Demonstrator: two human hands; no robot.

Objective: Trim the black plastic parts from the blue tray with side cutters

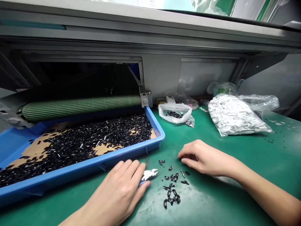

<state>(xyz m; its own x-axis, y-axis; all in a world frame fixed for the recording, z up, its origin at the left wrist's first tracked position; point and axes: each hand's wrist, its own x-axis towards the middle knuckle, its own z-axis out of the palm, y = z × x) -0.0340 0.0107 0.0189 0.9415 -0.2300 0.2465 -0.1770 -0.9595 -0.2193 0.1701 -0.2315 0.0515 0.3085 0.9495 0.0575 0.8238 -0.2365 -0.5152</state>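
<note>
My left hand [122, 188] is closed around a pair of small cutting pliers [150, 174]. Their bright jaws point right, and a bit of blue handle shows by my thumb. Across from it, my right hand [202, 158] rests low over the green table, fingers loosely bent and the thumb a little apart from the index finger. I see nothing between them. Small black plastic pieces [174, 199], several of them half-round, lie scattered on the table between my hands. A few thin black pieces [185, 182] lie nearest my right hand.
A blue tray [131, 154] with many black pieces on cardboard stands at left, under a green roller conveyor [82, 108]. Behind are an open clear bag [175, 113] of black parts and a full bag of white parts [235, 116]. A metal shelf [150, 28] spans overhead.
</note>
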